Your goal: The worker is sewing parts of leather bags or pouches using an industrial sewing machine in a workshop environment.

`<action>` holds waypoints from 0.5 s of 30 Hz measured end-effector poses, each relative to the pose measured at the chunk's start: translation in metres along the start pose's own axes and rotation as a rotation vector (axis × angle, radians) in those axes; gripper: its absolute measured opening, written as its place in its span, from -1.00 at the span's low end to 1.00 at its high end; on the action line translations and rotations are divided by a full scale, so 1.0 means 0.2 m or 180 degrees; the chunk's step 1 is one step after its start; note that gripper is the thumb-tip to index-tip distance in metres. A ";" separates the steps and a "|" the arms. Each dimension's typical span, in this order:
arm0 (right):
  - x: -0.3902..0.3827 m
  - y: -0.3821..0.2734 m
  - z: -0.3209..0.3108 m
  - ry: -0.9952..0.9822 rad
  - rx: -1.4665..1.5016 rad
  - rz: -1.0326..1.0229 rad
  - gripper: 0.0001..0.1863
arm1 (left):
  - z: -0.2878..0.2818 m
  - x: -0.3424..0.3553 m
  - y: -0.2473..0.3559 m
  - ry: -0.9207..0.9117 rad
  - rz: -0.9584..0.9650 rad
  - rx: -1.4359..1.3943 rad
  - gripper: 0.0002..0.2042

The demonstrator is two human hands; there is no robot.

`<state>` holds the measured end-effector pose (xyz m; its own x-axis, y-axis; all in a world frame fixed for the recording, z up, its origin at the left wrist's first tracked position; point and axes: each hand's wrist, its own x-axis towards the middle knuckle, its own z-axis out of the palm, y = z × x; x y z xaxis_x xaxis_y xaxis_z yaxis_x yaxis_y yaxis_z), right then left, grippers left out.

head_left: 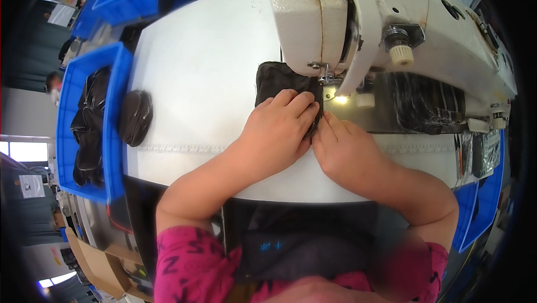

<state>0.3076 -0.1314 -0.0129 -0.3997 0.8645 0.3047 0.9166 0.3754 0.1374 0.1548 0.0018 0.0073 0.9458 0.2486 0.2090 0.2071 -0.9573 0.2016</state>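
A small black fabric piece [271,78] lies on the white sewing table, its right edge at the presser foot [329,78] of a sewing machine [313,29]. My left hand [279,124] rests over the piece, its fingers bent and gripping it near that edge. Close beside it, my right hand [348,145] has its fingers pressed together at the near end of the same edge, just below the foot. A line of zipper-like teeth shows between my hands. My fingers cover much of the fabric's near part.
A blue bin [116,129] of black pieces stands at the table's left edge, with a dark oval bundle [136,117] beside it. Stacked black pieces [419,102] lie under the machine arm. A ruler strip [184,148] crosses the white tabletop [196,68]. Slim tools [460,155] lie at right.
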 end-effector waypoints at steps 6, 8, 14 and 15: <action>-0.03 -0.04 -0.05 -0.0268 -0.0110 -0.0116 -0.54 | -0.03 0.00 -0.02 -0.0137 0.0223 0.0034 -0.54; -0.03 -0.05 -0.04 -0.0274 -0.0105 -0.0109 -0.53 | -0.04 0.00 -0.02 -0.0149 0.0223 0.0001 -0.54; -0.03 -0.04 -0.03 -0.0272 -0.0024 -0.0055 -0.55 | -0.03 0.00 0.00 -0.0287 0.0072 -0.0015 -0.57; -0.03 -0.05 -0.03 -0.0256 0.0001 -0.0029 -0.55 | -0.03 0.00 0.00 -0.0336 0.0027 -0.0045 -0.57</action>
<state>0.3016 -0.1419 -0.0099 -0.4063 0.8852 0.2268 0.9130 0.3834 0.1394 0.1538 0.0025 0.0134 0.9688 0.2227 0.1090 0.1960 -0.9570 0.2138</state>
